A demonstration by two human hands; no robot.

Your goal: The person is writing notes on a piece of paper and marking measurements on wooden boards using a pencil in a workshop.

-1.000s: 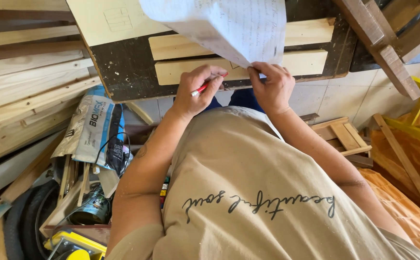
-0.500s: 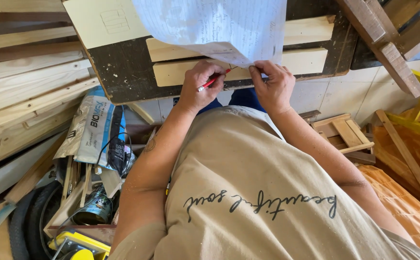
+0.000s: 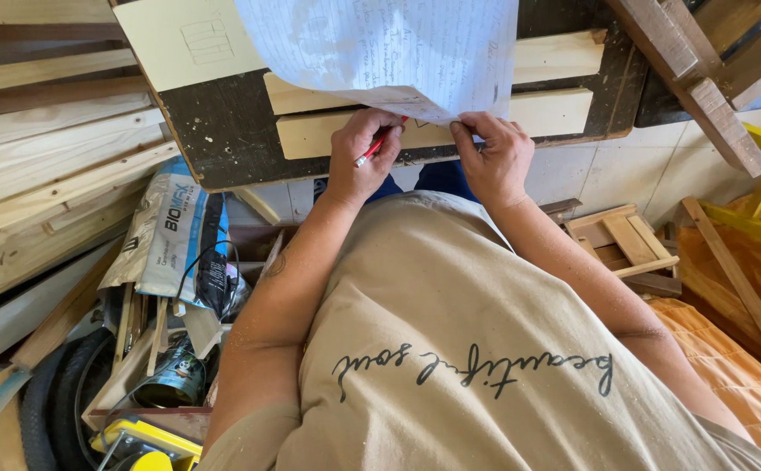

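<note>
dark, scuffed surface (image 3: 223, 131) is carrying 2 pale wood strips (image 3: 555, 112) near its front edge. left hand (image 3: 361, 157) is gripping a red pencil (image 3: 377, 144), fingers curled tight around it. right hand (image 3: 496, 157) is pinching the lower edge of a lined paper sheet (image 3: 398, 52), which is draping over the strips.

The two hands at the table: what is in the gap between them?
In the head view, between the left hand with its red pencil and the right hand lies the pale wood plank, under the paper sheet's lower edge.
</note>
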